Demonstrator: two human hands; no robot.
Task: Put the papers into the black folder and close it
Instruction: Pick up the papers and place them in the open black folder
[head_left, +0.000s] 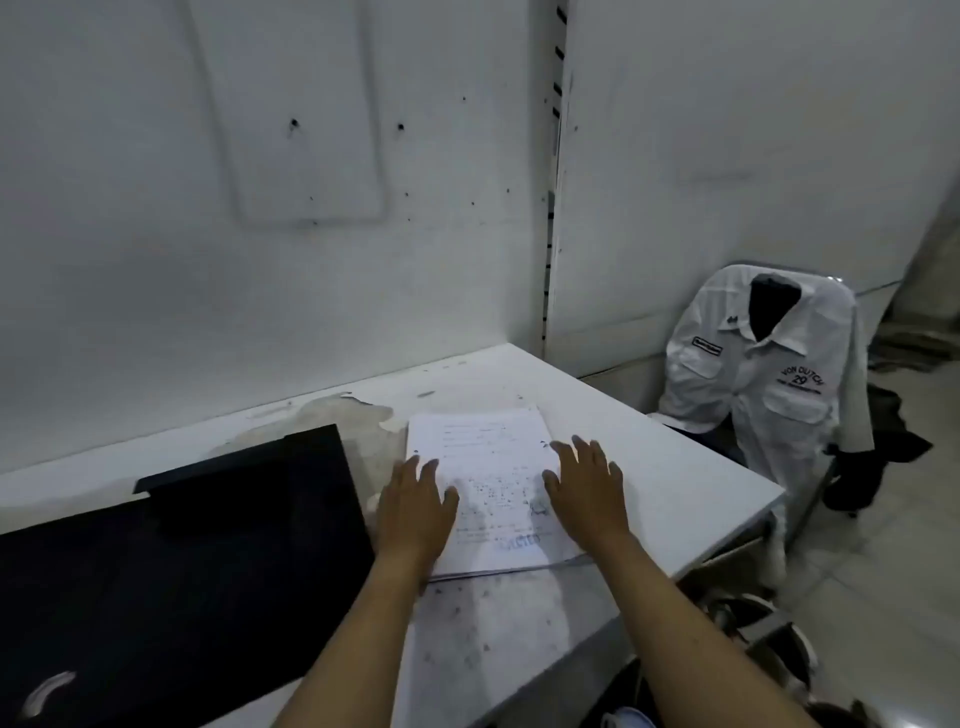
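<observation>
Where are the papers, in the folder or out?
Out. The papers lie on the table beside the black folder, both hands flat on them.

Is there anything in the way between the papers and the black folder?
Nothing visible. The papers lie on the white table just right of the black folder, with only a bare strip of tabletop between them. The left hand and right hand already rest flat on the stack.
</observation>
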